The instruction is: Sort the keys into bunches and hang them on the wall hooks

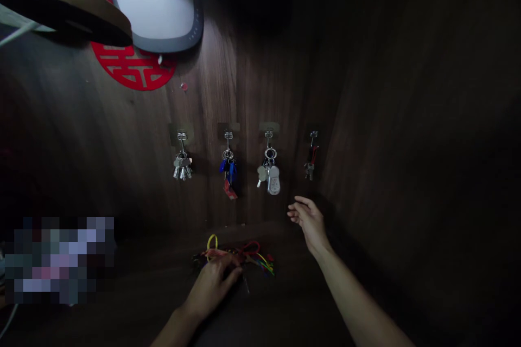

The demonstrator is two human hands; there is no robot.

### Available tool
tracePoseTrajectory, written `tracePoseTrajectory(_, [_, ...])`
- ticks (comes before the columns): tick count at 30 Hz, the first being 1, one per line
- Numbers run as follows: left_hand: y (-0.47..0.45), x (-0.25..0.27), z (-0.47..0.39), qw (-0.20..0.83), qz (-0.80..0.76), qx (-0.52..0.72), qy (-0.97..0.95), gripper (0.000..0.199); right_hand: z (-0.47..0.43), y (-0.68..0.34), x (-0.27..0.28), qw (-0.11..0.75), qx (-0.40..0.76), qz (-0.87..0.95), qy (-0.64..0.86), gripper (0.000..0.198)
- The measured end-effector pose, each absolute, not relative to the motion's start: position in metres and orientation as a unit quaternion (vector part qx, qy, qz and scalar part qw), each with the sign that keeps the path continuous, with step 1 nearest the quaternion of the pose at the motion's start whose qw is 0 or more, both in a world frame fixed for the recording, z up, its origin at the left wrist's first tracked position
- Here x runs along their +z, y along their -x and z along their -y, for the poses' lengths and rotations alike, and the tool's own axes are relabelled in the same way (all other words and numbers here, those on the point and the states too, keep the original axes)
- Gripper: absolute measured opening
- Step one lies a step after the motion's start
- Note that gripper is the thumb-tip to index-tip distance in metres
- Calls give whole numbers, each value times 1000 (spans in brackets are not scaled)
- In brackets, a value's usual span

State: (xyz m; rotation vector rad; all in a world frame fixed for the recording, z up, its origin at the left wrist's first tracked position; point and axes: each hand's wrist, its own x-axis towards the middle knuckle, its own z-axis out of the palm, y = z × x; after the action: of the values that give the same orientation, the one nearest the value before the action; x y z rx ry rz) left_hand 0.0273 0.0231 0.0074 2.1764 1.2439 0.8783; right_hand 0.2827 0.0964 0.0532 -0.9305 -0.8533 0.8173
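Observation:
My left hand [214, 282] is closed over a tangle of coloured cords [260, 257] on the dark wooden surface; its fingertips are partly hidden among them. Yellow, red, green and blue strands stick out on both sides, and a thin pale piece [246, 283] lies just right of the thumb. My right hand [311, 225] is raised near the wall, fingers loosely bent and apart, holding nothing. Above and left of it hangs a key bunch with a grey remote fob [274, 181]. Above it on the right, small keys on a red cord [310, 168] hang from a hook.
Two more hooks carry silver keys [183, 168] and keys with blue and red tags [228, 173]. A red paper cut-out [142, 73] and a grey cap [158, 11] are on the wall. A round lamp-like object [61, 8] juts in upper left; a pixelated item [61, 263] lies left.

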Motion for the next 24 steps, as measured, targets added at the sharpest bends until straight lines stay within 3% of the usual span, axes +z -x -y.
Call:
tracePoseTrajectory(14, [-22, 7, -23, 223, -461, 360, -780, 20, -71, -233, 10, 620, 397, 514, 441, 24])
tracePoseTrajectory(24, [-13, 4, -32, 157, -513, 441, -720, 19, -57, -216, -6, 483, 235, 703, 467, 12])
